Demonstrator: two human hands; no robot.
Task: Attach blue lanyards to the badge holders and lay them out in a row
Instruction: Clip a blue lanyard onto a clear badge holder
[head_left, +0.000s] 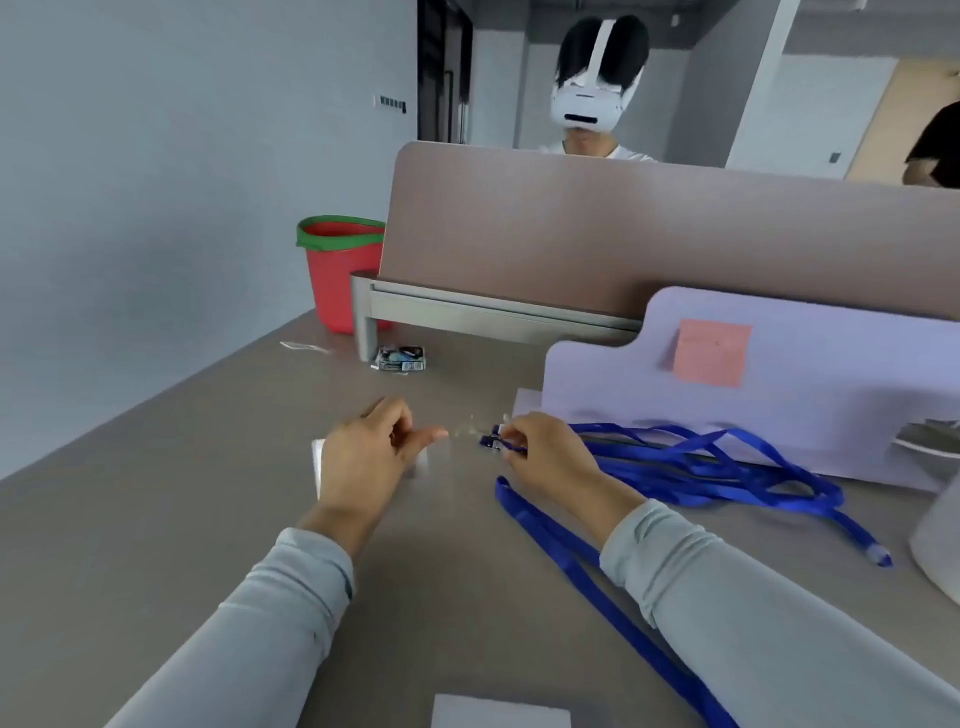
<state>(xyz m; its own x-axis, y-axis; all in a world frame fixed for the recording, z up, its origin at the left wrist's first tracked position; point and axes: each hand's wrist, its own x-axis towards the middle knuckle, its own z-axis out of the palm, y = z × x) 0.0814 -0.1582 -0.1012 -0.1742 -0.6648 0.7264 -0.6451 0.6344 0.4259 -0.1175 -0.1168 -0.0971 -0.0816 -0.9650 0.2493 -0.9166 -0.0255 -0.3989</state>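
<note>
My left hand (371, 454) pinches the top edge of a clear badge holder (460, 434), which is hard to make out against the grey desk. My right hand (545, 452) pinches the dark clip end of a blue lanyard (550, 530) just right of the holder. That lanyard's strap runs down the desk under my right sleeve. A tangled pile of blue lanyards (717, 467) lies to the right of my right hand. A pale flat piece (318, 462) shows under my left hand; I cannot tell whether it is another holder.
A lilac board (779, 389) with a pink note stands behind the pile. A brown desk divider (571, 234) runs across the back, with a person in a headset behind it. A red bucket (340, 270), a small packet (402, 358) and a white card (498, 712) are also in view.
</note>
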